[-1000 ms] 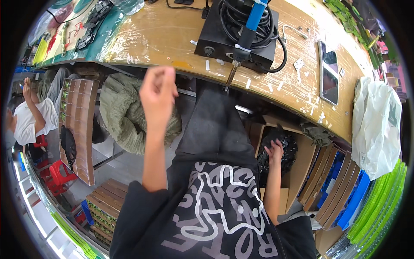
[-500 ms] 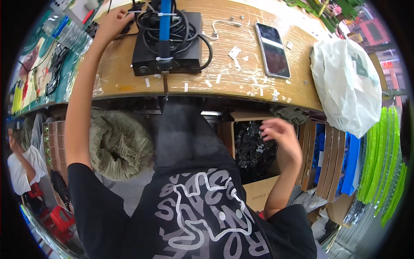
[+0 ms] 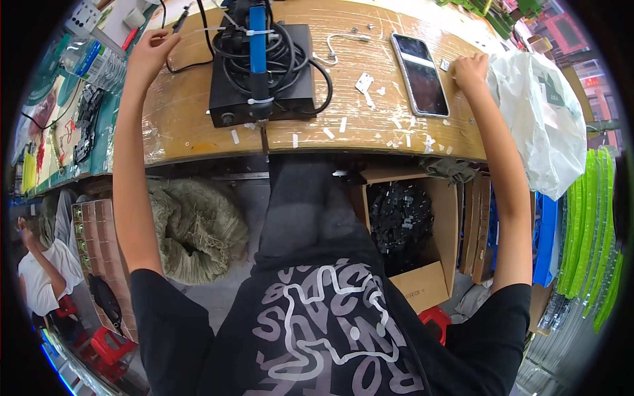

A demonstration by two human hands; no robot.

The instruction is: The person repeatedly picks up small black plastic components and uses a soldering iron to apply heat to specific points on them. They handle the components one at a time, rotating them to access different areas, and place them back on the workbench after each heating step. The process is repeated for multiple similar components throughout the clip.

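Observation:
My left hand point(image 3: 149, 55) is over the left part of the wooden bench, fingers curled together; what they hold, if anything, is too small to make out. Just beyond its fingertips lies a slim black pen-like tool point(image 3: 180, 20), and a black cable point(image 3: 187, 65) loops beside it. My right hand point(image 3: 470, 71) rests on the bench, fingers bent and drawn together, between a phone point(image 3: 421, 76) and a white plastic bag point(image 3: 538, 122). Next to its fingertips sits a small pale square piece point(image 3: 444, 65). The hand hides whatever lies under its fingers.
A black box point(image 3: 297, 102) with coiled cables and a blue upright post point(image 3: 257, 49) stands mid-bench. White scraps point(image 3: 364, 82) lie around. Below the edge is a cardboard box point(image 3: 441, 231) of black parts. A water bottle point(image 3: 99, 63) stands left; another person point(image 3: 45, 270) sits far left.
My right hand has risen from above the cardboard box to the bench beside the white bag. My left hand has shifted a little left and down, away from the cables by the black box.

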